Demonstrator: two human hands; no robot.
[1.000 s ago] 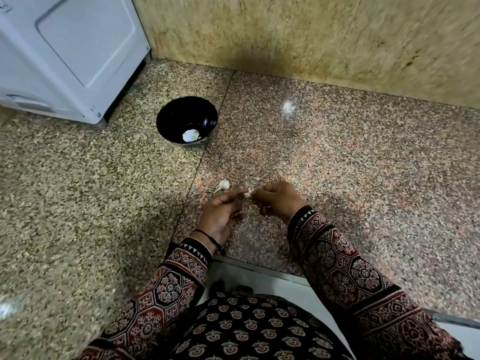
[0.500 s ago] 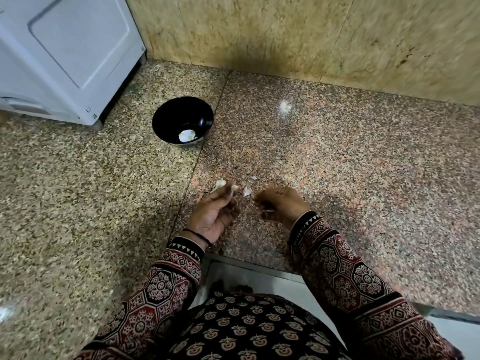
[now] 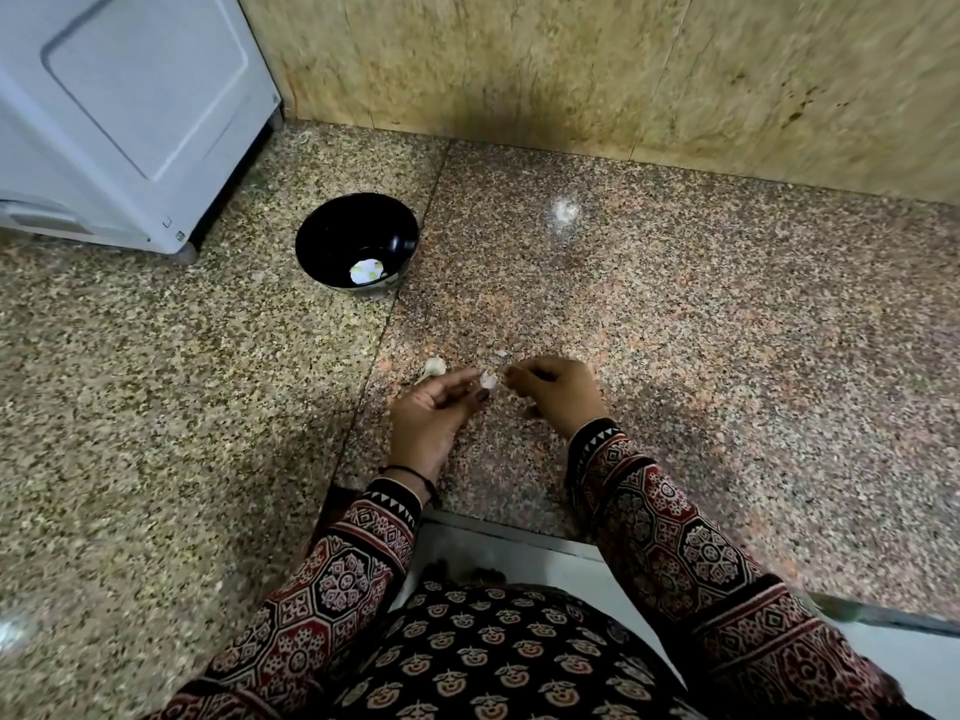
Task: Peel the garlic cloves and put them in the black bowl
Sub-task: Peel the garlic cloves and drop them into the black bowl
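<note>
The black bowl stands on the floor at the upper left, with a pale peeled piece at its bottom. An unpeeled garlic clove lies on the floor just beyond my left hand. My left thumb and forefinger pinch a small pale garlic clove low over the floor. My right hand is to its right, fingers curled, with the fingertips almost at that clove. Whether they hold a bit of skin I cannot tell. A scrap of peel lies just beyond both hands.
A white appliance stands at the upper left, close to the bowl. A beige stone wall closes the far side. The speckled granite floor stretches to the right. My patterned lap fills the bottom of the view.
One second ago both hands were together on the clove. Half a second ago they had drawn apart. Now they have closed in again around the pale clove.
</note>
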